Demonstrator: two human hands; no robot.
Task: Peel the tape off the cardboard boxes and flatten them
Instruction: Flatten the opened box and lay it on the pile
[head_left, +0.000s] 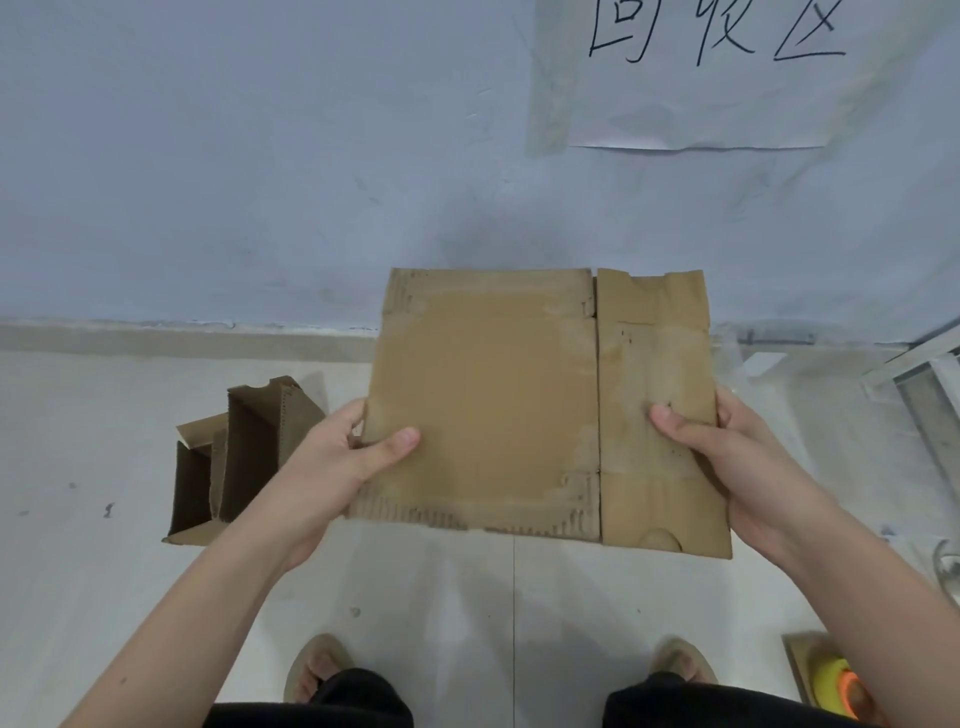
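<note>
Two hands up | left hand (332, 457) and right hand (727, 447) each pinched a side edge of the flat box (493, 395), thumbs on top, held mid-air, likely for a tape check | second box (244, 457) lay unflattened on the floor (104, 571), left.

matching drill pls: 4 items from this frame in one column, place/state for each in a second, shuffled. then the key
1. flattened cardboard
2. open box
3. paper sign
4. left hand

A. taped to the wall, handwritten characters
B. lies on the floor, left of the person, not yet flat
C. held up by both side edges
D. thumb on the front of the sheet's left edge

Pairs: 1-C, 2-B, 3-A, 4-D. The right hand grips the opposite edge.
</note>
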